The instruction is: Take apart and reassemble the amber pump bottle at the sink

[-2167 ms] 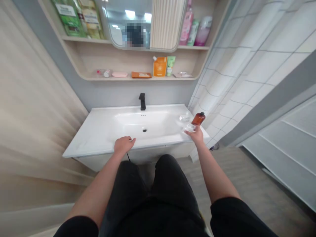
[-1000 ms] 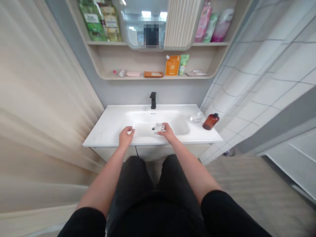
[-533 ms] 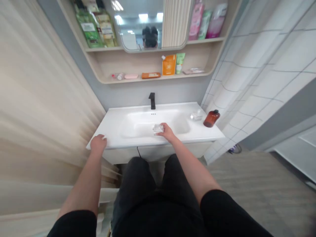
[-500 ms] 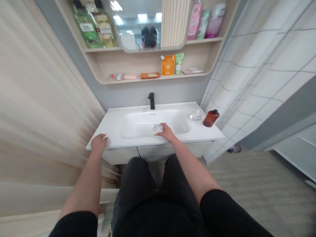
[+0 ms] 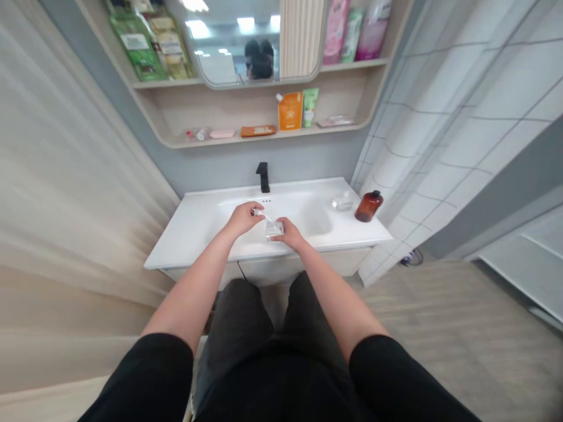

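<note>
My right hand (image 5: 290,232) grips a small clear bottle (image 5: 271,230) above the front of the white sink (image 5: 319,218). Pinched in the fingers of my left hand (image 5: 244,218) is a white pump head (image 5: 259,211) with a thin stem pointing down and right. The stem's lower end is at the mouth of the clear bottle; whether it is inside I cannot tell. Behind the hands stands a black faucet (image 5: 263,177).
On the counter's right side sit a clear container (image 5: 342,201) and a brown bottle (image 5: 369,206). A wall shelf (image 5: 206,142) above holds an orange pouch (image 5: 290,111), a green tube (image 5: 310,107) and several bottles. A pale curtain (image 5: 79,176) hangs at the left.
My left hand has moved right from the counter's left end to the clear bottle, carrying the white pump head. My right hand still holds the bottle over the sink. The view has shifted slightly.
</note>
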`<state>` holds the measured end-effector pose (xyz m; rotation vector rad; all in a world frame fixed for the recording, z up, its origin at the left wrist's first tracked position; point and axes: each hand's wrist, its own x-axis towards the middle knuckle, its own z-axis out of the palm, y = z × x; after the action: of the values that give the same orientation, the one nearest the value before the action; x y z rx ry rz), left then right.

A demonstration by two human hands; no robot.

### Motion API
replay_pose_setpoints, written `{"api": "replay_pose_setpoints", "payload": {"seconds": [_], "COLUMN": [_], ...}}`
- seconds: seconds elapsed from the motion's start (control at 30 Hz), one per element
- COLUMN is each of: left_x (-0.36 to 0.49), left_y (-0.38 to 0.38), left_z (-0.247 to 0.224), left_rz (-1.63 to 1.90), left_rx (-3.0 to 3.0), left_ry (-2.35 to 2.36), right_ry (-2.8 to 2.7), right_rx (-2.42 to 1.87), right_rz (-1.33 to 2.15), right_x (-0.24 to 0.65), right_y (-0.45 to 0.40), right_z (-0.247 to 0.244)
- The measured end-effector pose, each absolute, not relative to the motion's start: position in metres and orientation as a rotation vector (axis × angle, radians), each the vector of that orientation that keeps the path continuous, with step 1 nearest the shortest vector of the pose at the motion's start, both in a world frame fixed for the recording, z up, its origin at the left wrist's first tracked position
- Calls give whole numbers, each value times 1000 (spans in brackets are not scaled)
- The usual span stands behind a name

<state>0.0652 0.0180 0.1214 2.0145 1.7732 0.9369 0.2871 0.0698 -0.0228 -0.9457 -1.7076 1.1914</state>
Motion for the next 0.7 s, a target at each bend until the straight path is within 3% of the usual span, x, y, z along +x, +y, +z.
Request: {"api": "replay_pose_setpoints", "payload": {"seconds": [0.37, 0.7], "left_x": [67, 98], "left_y": [41, 43], "left_z": [127, 32], "left_rz": [769, 1161], "left_rx": [2168, 1738], "left_ry": [1680, 1406], "right_ry": [-1723, -1710], "right_rx": [-959, -943], "right_rz": [1165, 1184], "right_x": [286, 288], "right_y": [70, 64], "right_z": [-23, -13]}}
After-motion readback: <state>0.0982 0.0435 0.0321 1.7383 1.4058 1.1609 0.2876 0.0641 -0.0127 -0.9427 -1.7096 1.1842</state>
